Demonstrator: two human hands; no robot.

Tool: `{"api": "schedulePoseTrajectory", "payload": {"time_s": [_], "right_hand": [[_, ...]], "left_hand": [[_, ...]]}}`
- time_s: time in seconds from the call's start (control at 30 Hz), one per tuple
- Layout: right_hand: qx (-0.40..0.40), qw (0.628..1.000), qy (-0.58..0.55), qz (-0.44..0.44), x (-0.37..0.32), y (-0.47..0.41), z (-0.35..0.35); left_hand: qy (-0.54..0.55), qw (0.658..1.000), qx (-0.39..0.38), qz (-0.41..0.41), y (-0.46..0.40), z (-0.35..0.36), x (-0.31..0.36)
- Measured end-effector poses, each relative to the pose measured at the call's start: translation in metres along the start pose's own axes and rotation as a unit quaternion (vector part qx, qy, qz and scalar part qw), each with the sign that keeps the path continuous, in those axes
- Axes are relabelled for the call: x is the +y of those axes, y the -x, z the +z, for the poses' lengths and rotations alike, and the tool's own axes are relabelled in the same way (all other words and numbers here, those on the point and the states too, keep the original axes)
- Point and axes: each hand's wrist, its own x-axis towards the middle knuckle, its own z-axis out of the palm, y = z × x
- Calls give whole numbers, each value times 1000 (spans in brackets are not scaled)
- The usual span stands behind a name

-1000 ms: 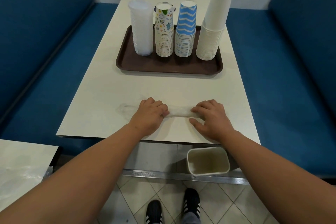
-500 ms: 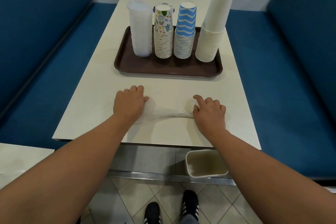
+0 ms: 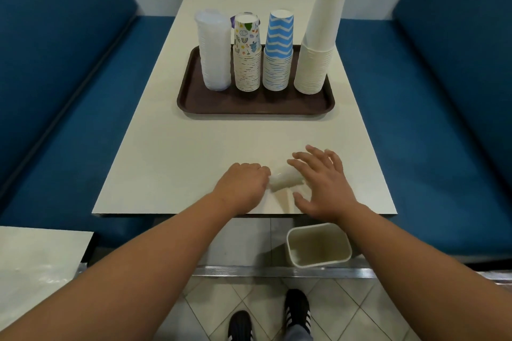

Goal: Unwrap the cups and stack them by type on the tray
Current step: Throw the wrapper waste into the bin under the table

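Observation:
A brown tray [image 3: 255,105] stands mid-table and carries a clear plastic cup stack [image 3: 213,50], a patterned cup stack [image 3: 247,55], a blue zigzag cup stack [image 3: 278,52] and a tall white cup stack [image 3: 318,41]. Near the table's front edge lies a crumpled clear plastic wrapper [image 3: 285,180], bunched into a short roll. My left hand [image 3: 241,185], fingers curled, grips the wrapper's left end. My right hand [image 3: 321,183] hovers over its right end with fingers spread and straight.
A cream waste bin [image 3: 318,245] stands on the floor under the table's front right. Blue bench seats [image 3: 83,124] flank the table on both sides. Another table's corner [image 3: 36,263] shows at the lower left. My shoes are on the tiled floor.
The wrapper was stretched long between both hands; now it is bunched into a short roll. My left hand moved right toward my right hand, whose fingers have opened and spread.

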Motion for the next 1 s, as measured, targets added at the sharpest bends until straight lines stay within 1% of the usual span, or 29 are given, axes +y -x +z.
{"api": "schedulePoseTrajectory", "payload": {"time_s": [0.03,0.1,0.13,0.17,0.2,0.23,0.27,0.3,0.33,0.37,0.43,0.5,0.57,0.6,0.63,0.67,0.7,0.73,0.77,0.8,0.83,0.87,0.9,0.93,0.97,1.0], "right_hand": [[-12,1000,27,-6,-6,5,-1],[-7,999,43,30,-16,12,-4],[-3,998,3,62,-21,15,-9],[2,991,-87,106,-29,18,-18],[4,962,-218,164,-40,22,-30],[13,909,-360,212,-51,27,-42],[32,843,-478,244,-62,31,-54],[48,785,-559,263,-69,36,-64],[50,739,-613,276,-75,40,-72],[41,703,-651,284,-79,45,-78],[2,654,-700,285,-81,57,-87],[-21,627,-731,270,-71,76,-89],[-11,596,-765,245,-54,102,-92],[-6,585,-777,231,-43,116,-95],[-6,604,-770,208,-31,131,-100],[-10,669,-724,168,-20,147,-106],[-18,775,-622,104,-8,161,-112],[-41,870,-491,36,3,172,-117],[-62,935,-348,-15,11,180,-121],[-73,973,-213,-57,19,185,-121],[-77,985,-134,-79,25,188,-119],[-74,988,-103,-86,29,191,-117],[-71,989,-108,-75,30,195,-116],[-64,988,-137,-46,30,200,-115],[-53,983,-177,6,31,206,-114],[-46,968,-237,73,33,213,-112]], "left_hand": [[47,999,-2,0,6,-9,5],[158,987,0,-13,24,-29,19],[204,979,9,-15,35,-39,27],[251,968,16,-19,46,-46,34],[313,949,19,-28,57,-51,41],[386,921,18,-44,67,-54,49],[461,885,18,-66,76,-56,57],[516,852,14,-89,82,-55,66],[549,829,5,-106,87,-53,75],[565,818,-3,-111,91,-51,84],[580,808,6,-102,98,-50,105],[605,789,15,-107,103,-51,124],[626,768,7,-133,105,-51,145],[627,765,0,-146,106,-51,156],[620,769,-10,-157,106,-51,168],[609,776,-19,-165,106,-50,181],[595,786,-29,-165,106,-50,193],[578,799,-36,-161,105,-49,205],[555,816,-45,-155,103,-50,217],[534,830,-52,-149,102,-51,228],[521,840,-57,-142,101,-52,237],[518,843,-54,-135,100,-52,247],[517,845,-44,-131,100,-51,256],[521,843,-31,-132,102,-50,263],[532,835,-18,-137,103,-47,269],[542,828,-4,-145,106,-42,274]]}}
